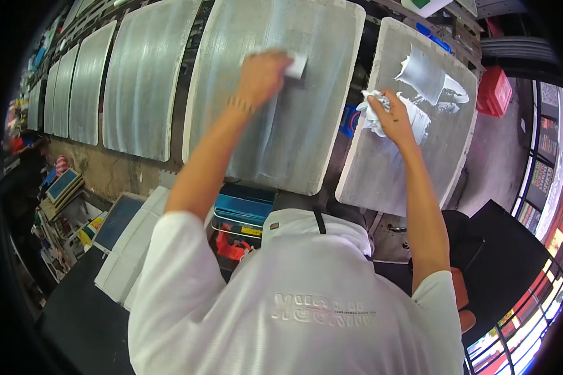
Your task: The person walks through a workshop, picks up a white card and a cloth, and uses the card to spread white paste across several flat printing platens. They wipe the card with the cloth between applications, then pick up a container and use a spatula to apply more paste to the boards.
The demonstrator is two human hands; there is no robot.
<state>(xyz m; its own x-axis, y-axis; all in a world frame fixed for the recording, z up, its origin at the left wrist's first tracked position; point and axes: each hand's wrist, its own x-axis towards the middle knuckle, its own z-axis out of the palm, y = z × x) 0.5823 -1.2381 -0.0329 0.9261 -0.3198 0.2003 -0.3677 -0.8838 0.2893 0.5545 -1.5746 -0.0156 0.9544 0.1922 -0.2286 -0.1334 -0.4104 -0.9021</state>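
My left hand (264,78), a little blurred, has its fingers closed on a small white card (296,65) over the upper middle of a large grey board (275,137). Faint whitish streaks run down that board. On the right, my right hand (394,115) grips a crumpled white wad (374,112) smeared with white paste. It is at the left part of a second grey board (388,175). Thick white paste (422,75) lies spread on this board, above and beside my right hand.
More grey boards (147,81) stretch away to the left. A red container (494,92) stands beyond the right board. Below the boards are a blue tray (244,205), a white box (131,253) and framed screens (117,222). Black metal bars (513,344) are at lower right.
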